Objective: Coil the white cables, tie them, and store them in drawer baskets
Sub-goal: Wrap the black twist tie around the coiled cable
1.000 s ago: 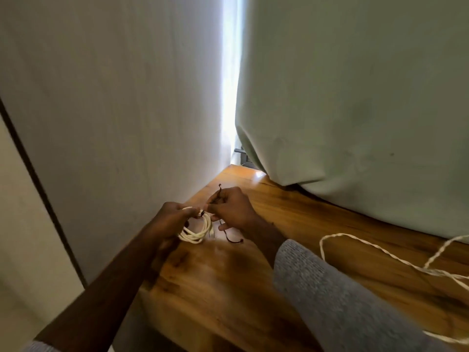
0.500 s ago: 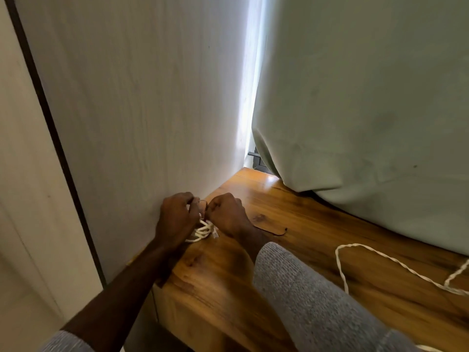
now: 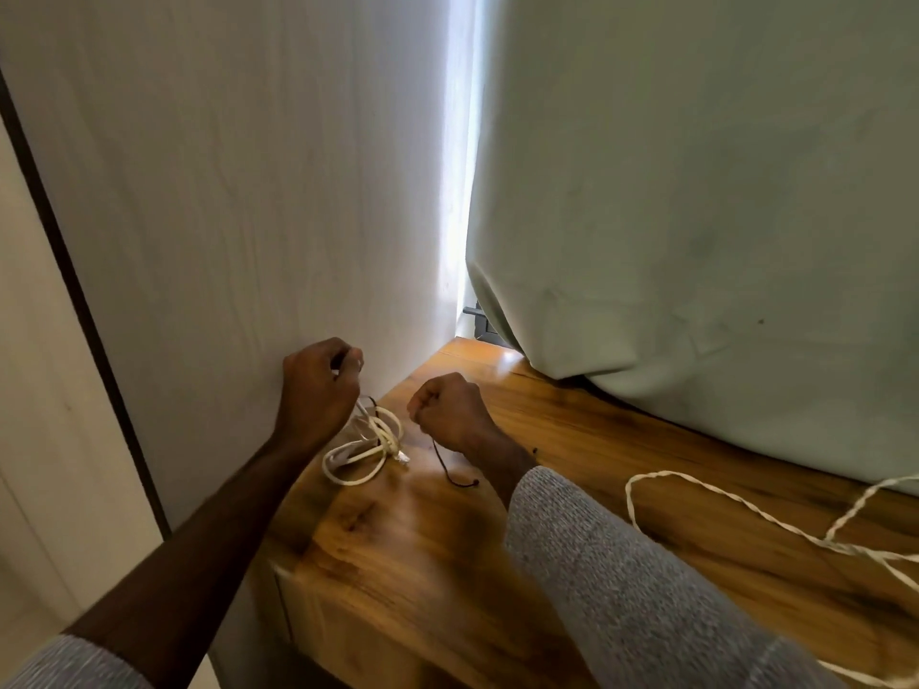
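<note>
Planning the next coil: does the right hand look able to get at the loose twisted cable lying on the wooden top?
Probably yes, once freed. The twisted cable lies bare on the wooden top beside the right forearm, nothing over it. But the right hand is gripping the dark tie string.

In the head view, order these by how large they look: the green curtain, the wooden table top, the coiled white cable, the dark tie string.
1. green curtain
2. wooden table top
3. coiled white cable
4. dark tie string

The curtain hangs farther away, so only its apparent size is ranked.
</note>
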The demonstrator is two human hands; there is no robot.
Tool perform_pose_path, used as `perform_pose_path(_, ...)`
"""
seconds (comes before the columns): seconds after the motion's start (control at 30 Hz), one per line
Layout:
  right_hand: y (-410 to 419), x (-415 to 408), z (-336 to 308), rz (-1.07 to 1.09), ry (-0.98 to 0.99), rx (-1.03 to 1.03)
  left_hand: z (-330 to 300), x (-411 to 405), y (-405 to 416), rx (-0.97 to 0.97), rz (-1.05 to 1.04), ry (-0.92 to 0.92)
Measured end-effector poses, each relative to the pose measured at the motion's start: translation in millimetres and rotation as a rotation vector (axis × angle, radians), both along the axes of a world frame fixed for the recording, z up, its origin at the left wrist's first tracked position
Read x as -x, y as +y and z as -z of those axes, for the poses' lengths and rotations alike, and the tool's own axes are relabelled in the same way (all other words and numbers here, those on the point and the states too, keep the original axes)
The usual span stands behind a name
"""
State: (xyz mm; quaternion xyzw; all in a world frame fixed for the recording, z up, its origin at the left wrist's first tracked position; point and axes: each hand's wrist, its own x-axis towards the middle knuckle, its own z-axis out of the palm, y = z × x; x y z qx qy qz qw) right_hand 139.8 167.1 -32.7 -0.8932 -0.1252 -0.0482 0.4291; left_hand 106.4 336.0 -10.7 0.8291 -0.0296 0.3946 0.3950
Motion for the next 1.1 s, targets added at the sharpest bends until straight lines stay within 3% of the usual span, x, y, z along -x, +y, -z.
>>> perform_pose_path(0.23,-47,8,-16,0.068,-0.075,0.052,-40,2,-57,-0.240,0.191,-0.166)
perform_pose_path(0.7,-240,109,-34,0.361,-0.134,0.220,17,10,-243,-0.278,0.678,-0.018)
perform_pose_path(0.9,-290,185,-26,0.323,-0.122,0.193,46,38,-262,-0.342,0.811,0.089)
perform_pose_path(1.1,-308,236,-12,0.261,-0.151,0.150,65,68,-246,-0.379,0.833,0.071)
